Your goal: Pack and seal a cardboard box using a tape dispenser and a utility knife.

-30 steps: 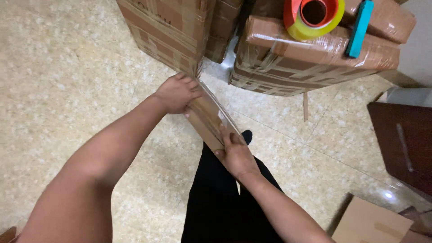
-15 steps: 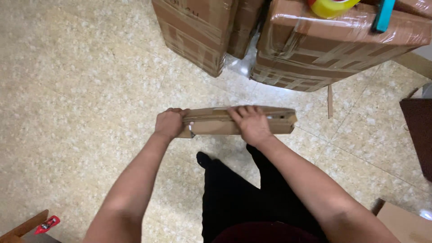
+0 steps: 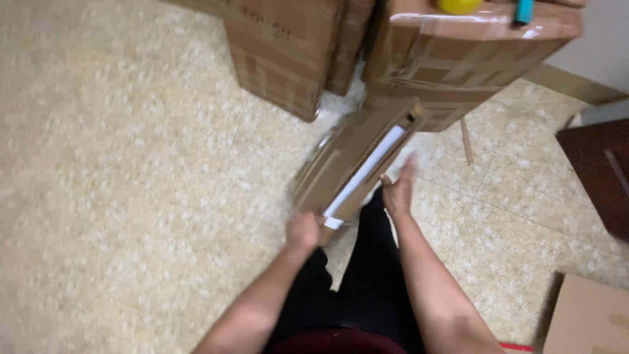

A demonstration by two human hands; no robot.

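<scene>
Flat brown cardboard package (image 3: pixel 357 160) with a white strip along one edge is held tilted above the speckled beige tile floor (image 3: pixel 131 196). Left hand (image 3: pixel 305 229) is closed on its lower end. Right hand (image 3: pixel 398 190) is open, flat, just beside the package's right edge. Far end lies close before taped brown cardboard boxes (image 3: pixel 458 59). Floor to the left offers open room.

Matt brown cardboard box (image 3: pixel 350 164) with a smooth white paper edge; taped cartons (image 3: pixel 458 59) look glossy; speckled floor (image 3: pixel 118 196) polished stone.
</scene>
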